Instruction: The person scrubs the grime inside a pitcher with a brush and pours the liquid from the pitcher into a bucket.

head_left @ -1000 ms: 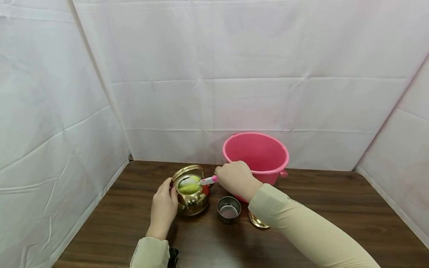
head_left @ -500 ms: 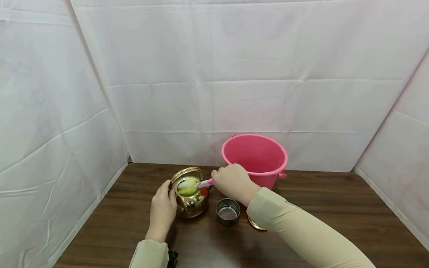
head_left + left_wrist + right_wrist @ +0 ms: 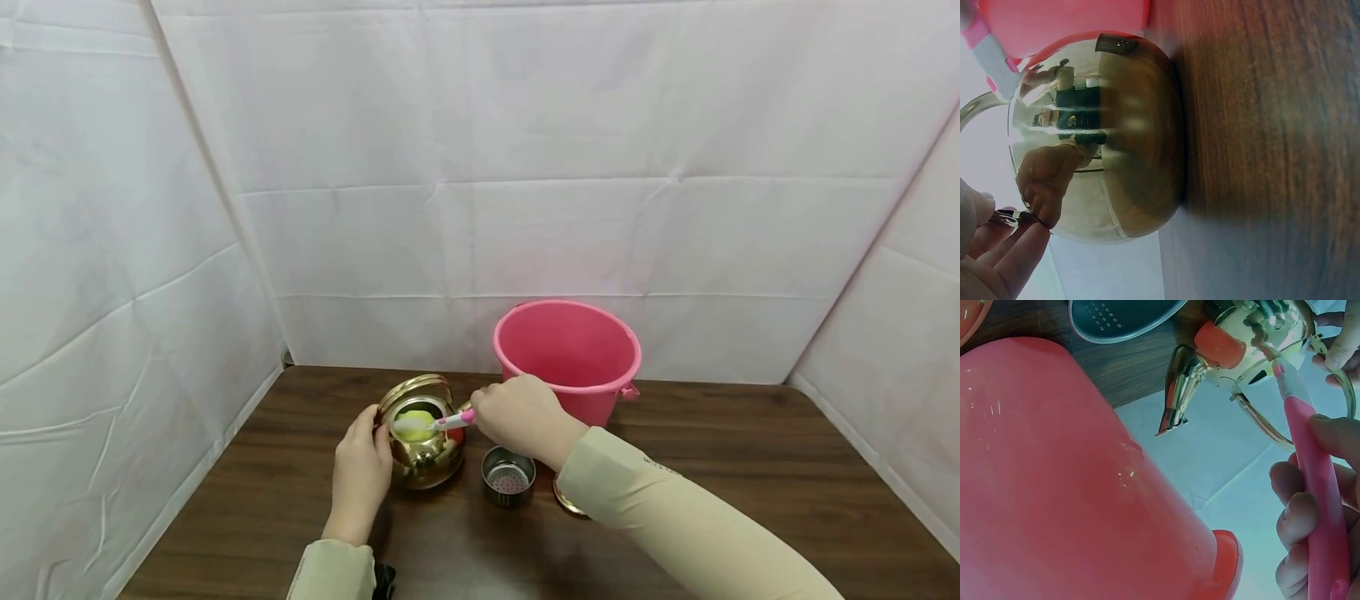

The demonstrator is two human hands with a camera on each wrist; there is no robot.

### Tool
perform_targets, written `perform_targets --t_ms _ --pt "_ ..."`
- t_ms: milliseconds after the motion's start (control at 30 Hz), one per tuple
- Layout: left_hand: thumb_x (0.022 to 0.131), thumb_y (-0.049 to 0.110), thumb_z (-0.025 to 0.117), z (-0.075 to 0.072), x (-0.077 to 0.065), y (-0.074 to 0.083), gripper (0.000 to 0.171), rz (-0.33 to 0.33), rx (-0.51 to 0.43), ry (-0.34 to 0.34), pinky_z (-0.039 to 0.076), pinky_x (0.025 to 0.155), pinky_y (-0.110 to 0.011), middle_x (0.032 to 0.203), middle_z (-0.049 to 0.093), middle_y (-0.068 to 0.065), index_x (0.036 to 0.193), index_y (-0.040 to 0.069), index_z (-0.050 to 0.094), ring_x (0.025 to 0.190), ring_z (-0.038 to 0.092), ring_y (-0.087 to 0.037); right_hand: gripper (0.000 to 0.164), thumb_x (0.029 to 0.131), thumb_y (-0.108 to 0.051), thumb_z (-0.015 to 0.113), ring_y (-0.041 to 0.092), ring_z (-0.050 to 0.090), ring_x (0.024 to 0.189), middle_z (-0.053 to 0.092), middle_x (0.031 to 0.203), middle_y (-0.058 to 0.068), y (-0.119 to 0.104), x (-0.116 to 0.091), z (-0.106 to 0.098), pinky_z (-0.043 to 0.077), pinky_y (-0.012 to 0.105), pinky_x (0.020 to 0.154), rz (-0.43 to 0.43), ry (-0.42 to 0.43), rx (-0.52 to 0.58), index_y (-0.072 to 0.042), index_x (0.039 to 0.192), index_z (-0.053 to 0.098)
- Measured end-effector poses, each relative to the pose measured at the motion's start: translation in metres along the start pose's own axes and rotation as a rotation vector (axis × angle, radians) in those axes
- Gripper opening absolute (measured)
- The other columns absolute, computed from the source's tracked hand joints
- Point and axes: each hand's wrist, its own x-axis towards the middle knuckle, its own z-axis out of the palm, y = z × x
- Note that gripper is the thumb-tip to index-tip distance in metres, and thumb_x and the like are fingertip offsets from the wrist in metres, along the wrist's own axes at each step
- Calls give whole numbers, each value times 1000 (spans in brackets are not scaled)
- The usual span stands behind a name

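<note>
A shiny gold kettle [image 3: 426, 462] stands lidless on the table, its hoop handle [image 3: 408, 385] raised over the mouth. My left hand [image 3: 360, 471] is at its left side; in the left wrist view, the thumb and fingers [image 3: 1022, 259] pinch the base of that handle. My right hand [image 3: 525, 417] grips the pink-and-white handle of a cleaning brush [image 3: 1316, 481], fingers wrapped round it. The brush's yellow-green and white sponge head [image 3: 412, 426] sits in the kettle mouth, its lower part hidden inside. The kettle's spout [image 3: 1180, 387] points toward the bucket in the right wrist view.
A pink bucket [image 3: 592, 406] stands behind my right hand, close to the white cloth wall [image 3: 555, 233]. Between kettle and bucket, nearer me, is a metal strainer cup [image 3: 508, 481] with a perforated bottom. A gold lid [image 3: 566, 500] lies partly under my right forearm on the wooden table [image 3: 712, 442].
The sponge head has shifted and sits lower in the kettle mouth, with more dark interior showing. My right hand has dropped slightly in view. My left hand keeps its hold.
</note>
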Motion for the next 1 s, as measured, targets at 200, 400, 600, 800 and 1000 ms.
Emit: perform_targets --t_ms 200,400,600,800,1000 --pt "91 -1 57 -2 0 1 25 -1 -9 16 55 77 -48 107 64 -26 115 -9 57 97 64 -41 12 86 -29 62 11 51 46 61 63 -4 1 -2 -2 43 26 38 -5 -23 58 -17 82 64" --pt "91 -1 57 -3 -1 1 24 -14 -13 19 55 78 -49 106 64 -27 114 -9 57 97 64 -41 13 86 -30 61 12 53 49 62 64 -4 3 -3 -2 43 28 40 -7 -7 87 -17 83 64" --pt "91 -1 57 -3 -2 1 24 -21 -17 19 55 76 -48 107 63 -27 114 -9 57 96 64 -41 16 86 -32 60 13 54 49 60 61 -4 6 -3 0 44 30 40 -32 24 52 -17 85 65" --pt "91 -1 57 -1 -1 0 24 -22 -22 23 55 77 -48 107 64 -27 114 -9 58 97 64 -41 16 86 -33 61 13 55 50 58 59 -4 9 -5 -1 44 31 41 -37 -3 54 -19 77 62" --pt "91 0 58 1 0 0 24 -17 -25 28 55 77 -49 106 64 -26 114 -8 58 96 64 -41 16 86 -34 62 12 53 49 57 59 -5 12 -5 -1 43 29 40 -24 -23 58 -18 86 65"
